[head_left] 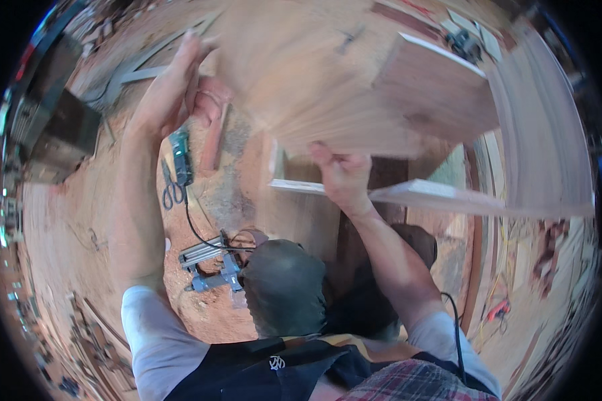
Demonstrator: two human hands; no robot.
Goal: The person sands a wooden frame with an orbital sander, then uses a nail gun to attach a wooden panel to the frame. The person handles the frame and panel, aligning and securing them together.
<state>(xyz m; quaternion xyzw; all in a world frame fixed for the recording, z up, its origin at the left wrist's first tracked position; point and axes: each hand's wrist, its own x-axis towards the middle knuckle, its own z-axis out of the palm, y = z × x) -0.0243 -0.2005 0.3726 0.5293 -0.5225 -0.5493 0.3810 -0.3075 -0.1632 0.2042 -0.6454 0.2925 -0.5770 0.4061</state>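
A light brown wooden board (314,80), smeared by motion, is raised between my two hands. My left hand (180,87) is at its left edge, thumb up and fingers curled around it; blur hides the exact contact. At the near edge, my right hand (346,175) pinches the board between thumb and fingers. Just beyond and below it stands a partly assembled wooden frame, with a darker panel (441,90), a tall pale side panel (548,127) and a white-edged near panel (441,194). The board hides part of this frame.
A teal corded power tool (180,157) and black-handled scissors (172,194) lie to the left. Nearer my knee is a blue-grey nail gun (214,267). Another power tool (463,45) rests at far right. Wood scraps (90,341) cover the lower left floor.
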